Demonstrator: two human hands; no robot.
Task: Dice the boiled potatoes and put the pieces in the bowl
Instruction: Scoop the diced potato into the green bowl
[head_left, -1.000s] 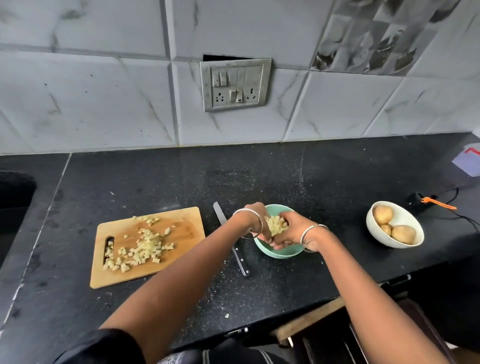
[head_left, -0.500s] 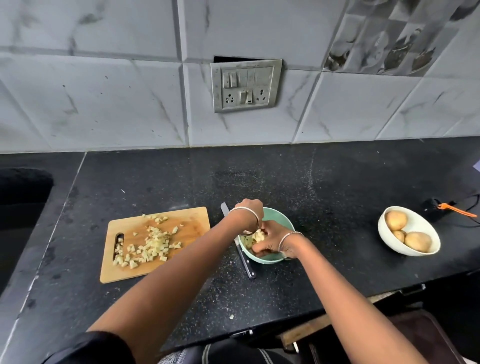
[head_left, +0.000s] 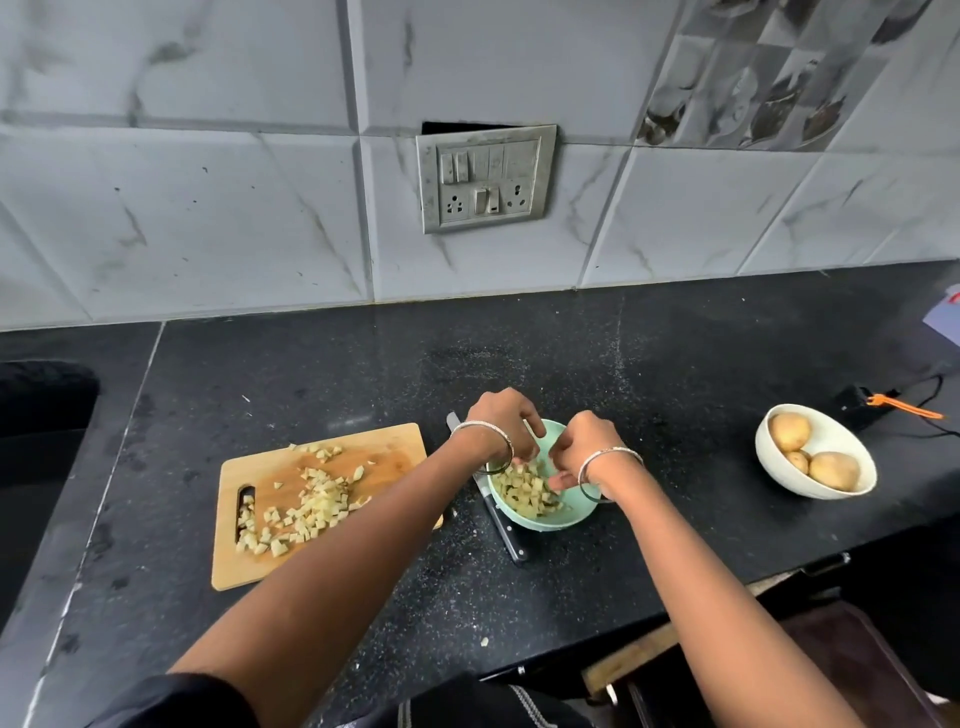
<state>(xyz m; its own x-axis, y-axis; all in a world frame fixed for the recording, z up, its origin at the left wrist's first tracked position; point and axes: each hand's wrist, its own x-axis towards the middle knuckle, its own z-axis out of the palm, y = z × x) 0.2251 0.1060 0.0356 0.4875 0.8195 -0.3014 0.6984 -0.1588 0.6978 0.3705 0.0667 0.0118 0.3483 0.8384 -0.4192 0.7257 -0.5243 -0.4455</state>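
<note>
One green bowl (head_left: 571, 522), one white bowl (head_left: 777, 480), three whole potatoes (head_left: 834, 470), one cutting board (head_left: 395, 447), one knife (head_left: 506, 535), two bangles (head_left: 610, 454).

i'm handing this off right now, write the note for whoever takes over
Left hand and right hand: both over the green bowl, fingers curled down; whether they pinch pieces cannot be told.
Knife lies on the counter between cutting board and green bowl.
Done: some dice are in the green bowl.
Left: move the pile of dice off the board; dice the three whole potatoes in the white bowl at right.
</note>
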